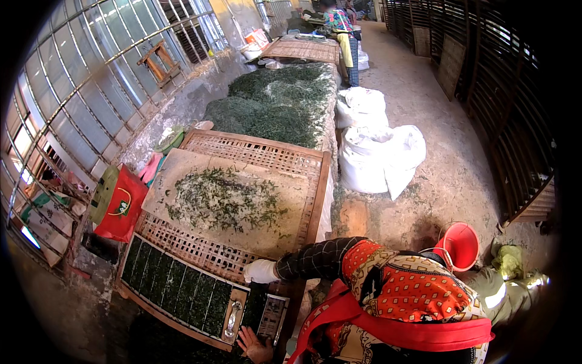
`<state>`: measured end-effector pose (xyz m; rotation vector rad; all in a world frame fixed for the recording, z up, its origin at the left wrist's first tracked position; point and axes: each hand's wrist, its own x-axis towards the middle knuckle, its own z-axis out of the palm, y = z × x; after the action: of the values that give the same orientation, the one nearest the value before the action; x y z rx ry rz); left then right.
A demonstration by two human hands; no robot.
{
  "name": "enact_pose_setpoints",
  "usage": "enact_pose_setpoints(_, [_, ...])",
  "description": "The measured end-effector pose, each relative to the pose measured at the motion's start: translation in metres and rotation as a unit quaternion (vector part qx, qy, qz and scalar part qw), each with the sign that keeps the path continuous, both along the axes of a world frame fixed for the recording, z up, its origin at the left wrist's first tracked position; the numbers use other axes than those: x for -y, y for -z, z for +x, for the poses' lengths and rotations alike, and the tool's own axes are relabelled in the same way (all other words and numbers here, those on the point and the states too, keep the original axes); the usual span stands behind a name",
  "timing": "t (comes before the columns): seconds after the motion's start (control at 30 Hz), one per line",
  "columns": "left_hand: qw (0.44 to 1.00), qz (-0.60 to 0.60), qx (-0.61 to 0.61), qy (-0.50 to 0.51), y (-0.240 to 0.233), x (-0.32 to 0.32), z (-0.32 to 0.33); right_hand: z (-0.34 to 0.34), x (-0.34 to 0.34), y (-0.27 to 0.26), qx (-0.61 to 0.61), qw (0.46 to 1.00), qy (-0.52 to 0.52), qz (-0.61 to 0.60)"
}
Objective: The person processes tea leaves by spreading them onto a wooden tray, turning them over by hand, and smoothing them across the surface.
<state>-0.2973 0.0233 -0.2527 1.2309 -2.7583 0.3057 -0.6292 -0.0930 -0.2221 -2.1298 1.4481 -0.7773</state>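
Note:
My right hand (261, 271), in a white glove, is at the upper edge of a shallow metal-framed tray (178, 294); its fingers are curled down, and whether they grip anything is hidden. My left hand (255, 344) is bare, its fingers spread beside the lower end of a wooden board (235, 315) with a metal handle (233, 318). Dark green leafy material (173, 284) fills the tray in strips parted by thin dividers. Right of the board lies a dark green patch, then a bare stretch of woven lattice (271, 315).
Scattered green leaves lie on a pale board (298, 191) over a woven bamboo rack (323, 182). Beyond is a large leaf heap (273, 104). White sacks (368, 159) and a red bucket (460, 245) stand on the floor. A red bag (120, 209) sits left; another person (341, 36) stands farther off.

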Motion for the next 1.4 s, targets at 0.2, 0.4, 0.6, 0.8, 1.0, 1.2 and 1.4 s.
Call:
enact_pose_setpoints(0.2, [1.000, 0.017, 0.009, -0.004, -0.008, -0.001, -0.003, -0.004, -0.003, 0.001, -0.024, 0.999, 0.022, -0.003])
enact_pose_setpoints(0.4, [0.998, 0.043, 0.019, -0.029, -0.012, -0.004, -0.006, 0.006, -0.025, -0.030, -0.006, 1.000, 0.014, 0.007])
enact_pose_setpoints(0.6, [0.998, 0.025, 0.048, -0.036, -0.008, -0.003, -0.005, 0.008, -0.025, -0.027, 0.006, 1.000, -0.008, 0.021])
enact_pose_setpoints(0.8, [0.997, 0.074, -0.003, -0.031, -0.025, -0.008, -0.013, 0.006, -0.021, -0.018, -0.001, 1.000, -0.029, -0.001])
enact_pose_setpoints(1.0, [0.996, 0.080, -0.025, -0.025, -0.024, -0.005, -0.011, 0.016, -0.023, -0.024, -0.006, 0.999, -0.045, -0.006])
enact_pose_setpoints(1.2, [0.999, 0.049, -0.011, -0.022, -0.011, -0.001, -0.006, 0.021, -0.016, -0.011, 0.011, 0.999, -0.047, -0.016])
enact_pose_setpoints(1.4, [0.997, 0.071, -0.021, -0.029, -0.021, -0.006, -0.010, 0.020, -0.015, -0.015, 0.002, 1.000, -0.029, -0.012])
